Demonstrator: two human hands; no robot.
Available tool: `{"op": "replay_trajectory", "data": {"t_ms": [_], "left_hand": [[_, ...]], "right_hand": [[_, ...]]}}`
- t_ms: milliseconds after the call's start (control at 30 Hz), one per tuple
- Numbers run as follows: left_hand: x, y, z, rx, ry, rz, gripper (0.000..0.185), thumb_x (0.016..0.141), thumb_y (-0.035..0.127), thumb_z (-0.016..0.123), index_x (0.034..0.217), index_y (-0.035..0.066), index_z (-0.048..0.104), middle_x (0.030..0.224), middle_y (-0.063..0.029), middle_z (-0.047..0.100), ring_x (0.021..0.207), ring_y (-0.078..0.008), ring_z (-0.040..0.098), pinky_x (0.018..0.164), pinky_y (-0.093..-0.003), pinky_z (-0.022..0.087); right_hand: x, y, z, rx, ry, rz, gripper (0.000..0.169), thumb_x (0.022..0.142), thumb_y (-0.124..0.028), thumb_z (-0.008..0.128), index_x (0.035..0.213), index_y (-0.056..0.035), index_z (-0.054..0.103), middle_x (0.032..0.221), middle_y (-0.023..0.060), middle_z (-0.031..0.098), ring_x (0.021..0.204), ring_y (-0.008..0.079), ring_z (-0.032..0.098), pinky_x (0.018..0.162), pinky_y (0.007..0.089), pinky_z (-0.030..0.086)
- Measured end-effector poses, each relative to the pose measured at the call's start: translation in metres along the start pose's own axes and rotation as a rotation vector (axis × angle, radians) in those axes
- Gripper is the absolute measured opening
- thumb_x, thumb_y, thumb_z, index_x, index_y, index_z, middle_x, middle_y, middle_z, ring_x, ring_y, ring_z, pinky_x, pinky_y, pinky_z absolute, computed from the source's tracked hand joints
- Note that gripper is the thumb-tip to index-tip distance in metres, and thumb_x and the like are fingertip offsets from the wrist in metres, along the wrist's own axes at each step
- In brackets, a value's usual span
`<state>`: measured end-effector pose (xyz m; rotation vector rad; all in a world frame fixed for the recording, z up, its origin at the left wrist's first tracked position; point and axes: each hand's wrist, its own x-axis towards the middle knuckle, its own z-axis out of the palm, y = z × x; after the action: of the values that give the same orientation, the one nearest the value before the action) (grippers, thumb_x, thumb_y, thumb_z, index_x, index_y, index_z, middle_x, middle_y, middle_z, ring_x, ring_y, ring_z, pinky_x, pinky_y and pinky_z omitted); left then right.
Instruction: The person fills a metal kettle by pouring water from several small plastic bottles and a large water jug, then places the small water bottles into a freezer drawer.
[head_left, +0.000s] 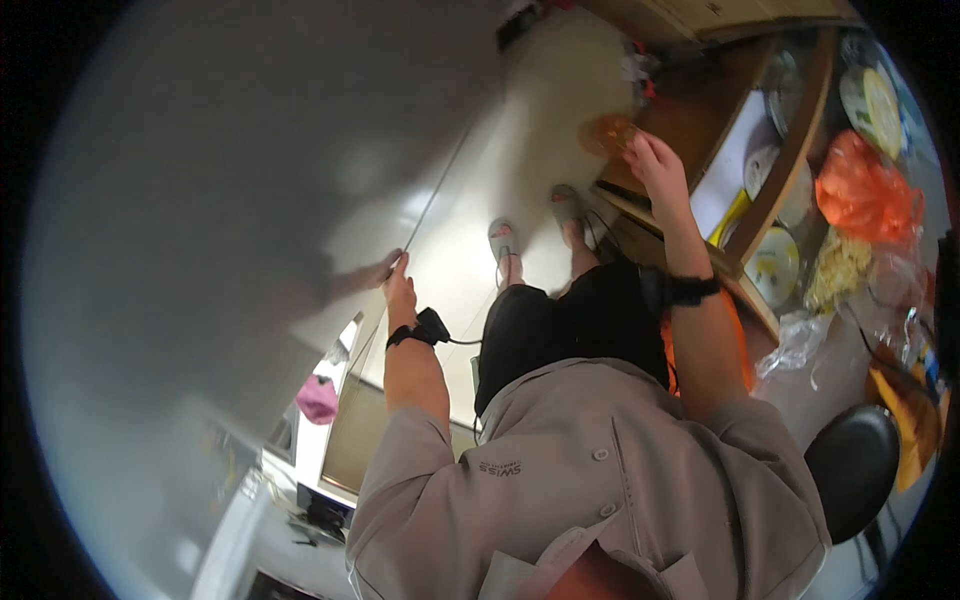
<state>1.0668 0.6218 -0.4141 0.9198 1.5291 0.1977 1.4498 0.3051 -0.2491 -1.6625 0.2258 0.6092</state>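
My left hand (400, 283) is at the edge of a large glossy grey door or panel (187, 180), its fingers closed on that edge; the hand is mirrored in the shiny surface. My right hand (657, 169) is raised over the floor beside a wooden cabinet and pinches a thin, translucent orange round item (609, 135) between thumb and fingers. That item is blurred, so its exact kind cannot be told. Each wrist wears a black band, and a cable runs from the left one.
At the right, a wooden shelf (787, 165) holds dishes; beside it lie an orange plastic bag (862, 187), clear plastic bags (799, 341) and a black pan or lid (855, 472). A pink cloth item (317, 399) is at lower left. My slippered feet stand on pale tiles (450, 300).
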Motion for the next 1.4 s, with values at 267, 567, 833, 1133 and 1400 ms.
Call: {"op": "replay_trajectory", "data": {"t_ms": [267,567,833,1133,1400], "left_hand": [[0.014,-0.027,0.001,0.161,0.086,0.23,0.052,0.083,0.039,0.072,0.115,0.002,0.054,0.1,-0.0089,0.057,0.086,-0.0147,0.055,0.078,-0.0265,0.044],[-0.117,-0.092,0.124,0.414,-0.48,-0.299,0.067,0.083,0.055,0.064,0.117,-0.002,0.054,0.083,-0.0096,0.061,0.07,-0.0162,0.061,0.051,-0.0245,0.046],[-0.138,-0.086,0.317,1.271,-1.003,0.43,0.084,0.082,0.07,0.043,0.108,-0.008,0.063,0.111,-0.0305,0.06,0.11,-0.0425,0.055,0.094,-0.0432,0.043],[-0.132,-0.102,0.443,1.284,-0.865,0.481,0.083,0.086,0.07,0.038,0.089,-0.009,0.064,0.078,-0.0207,0.066,0.066,-0.0287,0.064,0.061,-0.0399,0.048],[-0.144,-0.073,0.475,1.267,-0.936,0.266,0.077,0.084,0.071,0.043,0.084,-0.003,0.062,0.081,-0.0119,0.062,0.077,-0.0264,0.063,0.064,-0.0402,0.047]], "right_hand": [[-0.082,0.032,-0.077,-0.569,0.269,-0.076,0.04,0.09,-0.025,0.06,0.121,0.0002,0.058,0.111,0.016,0.064,0.102,0.0248,0.063,0.087,0.033,0.049],[-0.082,-0.048,-0.099,-1.092,0.404,-0.824,0.028,0.085,-0.013,0.064,0.111,-0.0019,0.062,0.109,0.0148,0.065,0.096,0.0321,0.063,0.084,0.0365,0.051],[-0.085,-0.018,-0.15,-1.242,0.503,-0.89,0.034,0.079,-0.019,0.068,0.111,-0.009,0.065,0.123,0.0141,0.057,0.116,0.0315,0.054,0.097,0.0512,0.038],[-0.083,-0.009,-0.151,-1.071,0.494,-0.772,0.033,0.084,-0.017,0.058,0.115,-0.005,0.062,0.128,0.019,0.052,0.123,0.0355,0.047,0.102,0.0515,0.035],[-0.083,-0.008,-0.15,-1.079,0.485,-0.678,0.033,0.084,-0.018,0.057,0.114,-0.0052,0.062,0.131,0.0173,0.051,0.128,0.0333,0.043,0.105,0.0513,0.031]]}}
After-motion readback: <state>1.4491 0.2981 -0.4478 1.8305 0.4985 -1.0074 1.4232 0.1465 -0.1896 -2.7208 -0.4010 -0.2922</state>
